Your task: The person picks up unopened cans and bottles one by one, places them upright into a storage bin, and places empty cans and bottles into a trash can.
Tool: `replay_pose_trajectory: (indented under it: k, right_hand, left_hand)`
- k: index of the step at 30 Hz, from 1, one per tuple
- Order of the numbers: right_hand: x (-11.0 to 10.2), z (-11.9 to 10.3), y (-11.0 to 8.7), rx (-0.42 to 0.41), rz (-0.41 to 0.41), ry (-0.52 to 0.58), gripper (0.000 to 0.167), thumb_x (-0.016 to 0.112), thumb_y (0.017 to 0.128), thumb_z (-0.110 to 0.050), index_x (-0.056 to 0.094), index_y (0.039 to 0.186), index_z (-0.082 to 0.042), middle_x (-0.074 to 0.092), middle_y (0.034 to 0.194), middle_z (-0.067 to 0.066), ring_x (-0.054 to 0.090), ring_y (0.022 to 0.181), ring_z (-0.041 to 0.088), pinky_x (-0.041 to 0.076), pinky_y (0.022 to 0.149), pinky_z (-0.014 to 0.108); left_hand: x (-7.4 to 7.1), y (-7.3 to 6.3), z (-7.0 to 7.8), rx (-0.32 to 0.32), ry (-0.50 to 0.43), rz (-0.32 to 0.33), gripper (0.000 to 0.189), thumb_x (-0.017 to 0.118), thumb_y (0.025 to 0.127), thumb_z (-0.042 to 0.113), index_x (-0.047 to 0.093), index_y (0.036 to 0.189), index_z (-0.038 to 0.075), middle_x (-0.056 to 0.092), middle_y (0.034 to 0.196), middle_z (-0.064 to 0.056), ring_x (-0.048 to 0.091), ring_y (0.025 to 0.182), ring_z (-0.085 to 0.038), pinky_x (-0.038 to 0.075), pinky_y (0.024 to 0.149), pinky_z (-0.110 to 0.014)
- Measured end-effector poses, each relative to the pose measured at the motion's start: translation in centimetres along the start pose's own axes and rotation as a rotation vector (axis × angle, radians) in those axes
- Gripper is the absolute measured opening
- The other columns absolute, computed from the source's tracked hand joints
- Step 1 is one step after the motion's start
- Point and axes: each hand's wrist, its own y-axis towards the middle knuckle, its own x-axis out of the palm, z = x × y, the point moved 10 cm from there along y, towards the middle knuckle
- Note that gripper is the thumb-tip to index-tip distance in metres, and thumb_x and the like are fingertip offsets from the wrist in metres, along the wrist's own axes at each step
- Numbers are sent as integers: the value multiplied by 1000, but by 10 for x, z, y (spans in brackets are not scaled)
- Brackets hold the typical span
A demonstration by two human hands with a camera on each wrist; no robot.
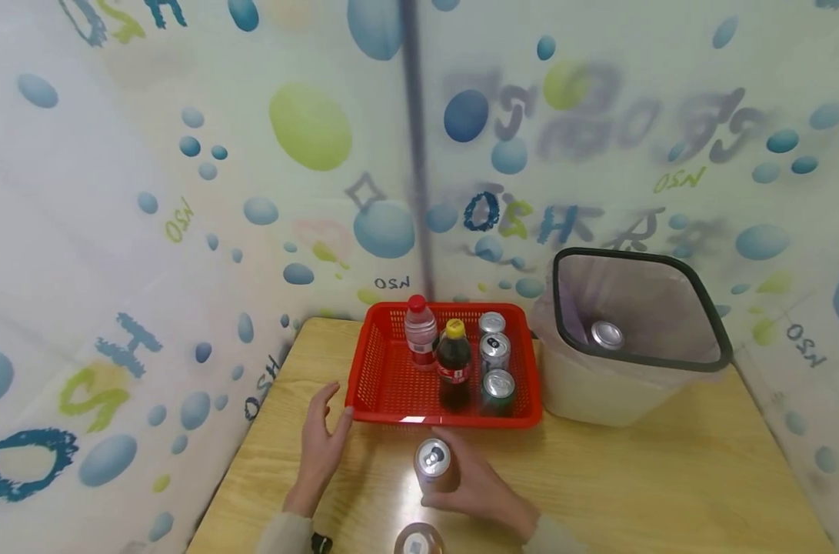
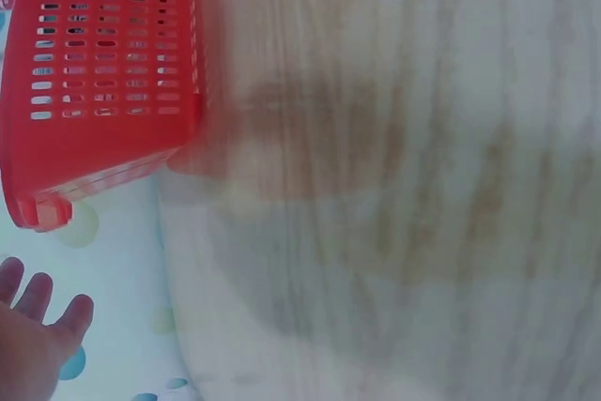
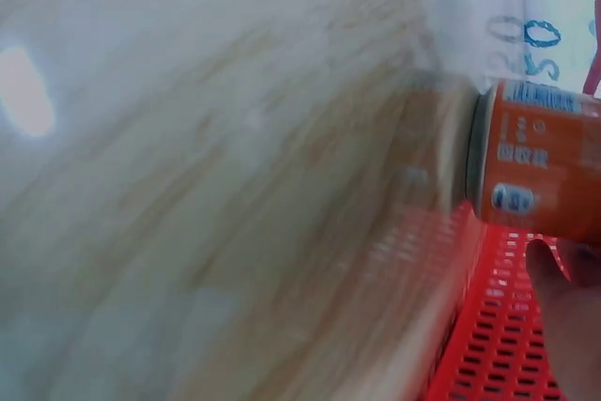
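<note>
An orange can [image 3: 540, 161] with a silver top stands on the wooden table in front of the red basket [image 1: 384, 418]. My right hand [image 1: 484, 488] holds it, with the fingers behind the can and the thumb in front. Part of that hand shows under the can in the right wrist view. Near the basket's front left corner is my left hand [image 1: 322, 446], fingers spread apart and nothing in them. Inside the basket are a clear bottle with a red cap [image 1: 421, 331], a dark cola bottle with a yellow cap [image 1: 454, 358] and silver-topped cans [image 1: 495, 350] along the right side.
Right of the basket stands a pale bin [image 1: 599, 392] with a black rim, with a can [image 1: 607, 335] inside. Another bottle [image 1: 419, 542] is cut off at the table's near edge. Patterned curtains [image 1: 315, 127] rise behind the table [image 1: 640, 477].
</note>
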Motion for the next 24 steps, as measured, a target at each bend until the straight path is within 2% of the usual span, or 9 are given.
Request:
replay_pose_trajectory:
  k: [3, 8, 11, 18, 24]
  right_hand:
    - [7, 3, 5, 22, 2, 55, 96, 91, 76, -46, 41, 153, -21, 58, 137, -2, 58, 121, 17, 48, 105, 44]
    - [13, 5, 10, 14, 12, 48, 77, 89, 81, -39, 48, 142, -14, 61, 125, -5, 59, 112, 12, 51, 100, 36]
    - [12, 3, 10, 7, 16, 48, 69, 88, 83, -36, 50, 137, -14, 62, 122, -5, 60, 110, 11, 52, 99, 35]
    - [6, 1, 8, 25, 9, 69, 67, 85, 85, -34, 49, 138, -15, 62, 119, -6, 60, 108, 10, 52, 98, 34]
    - [-11, -8, 7, 12, 51, 89, 67, 85, 86, -34, 50, 139, -14, 64, 118, -5, 62, 107, 11, 53, 99, 35]
  left_hand:
    - [-1, -4, -3, 2, -1, 12, 48, 64, 101, 12, 51, 145, -2, 53, 148, -21, 48, 137, -39, 41, 107, -61]
    - [2, -11, -6, 11, 8, 23, 47, 65, 99, 9, 53, 143, -4, 54, 146, -21, 50, 135, -39, 43, 105, -62]
    - [3, -13, -7, 9, 5, 28, 48, 65, 99, 9, 52, 143, -5, 55, 146, -21, 50, 135, -40, 43, 105, -62]
    - [4, -14, -9, -32, 11, 16, 50, 66, 100, 13, 51, 144, -4, 54, 147, -21, 49, 136, -40, 43, 107, -60]
    - [6, -13, -6, -40, -1, 21, 51, 66, 99, 10, 50, 145, -5, 53, 147, -21, 49, 137, -40, 42, 109, -60]
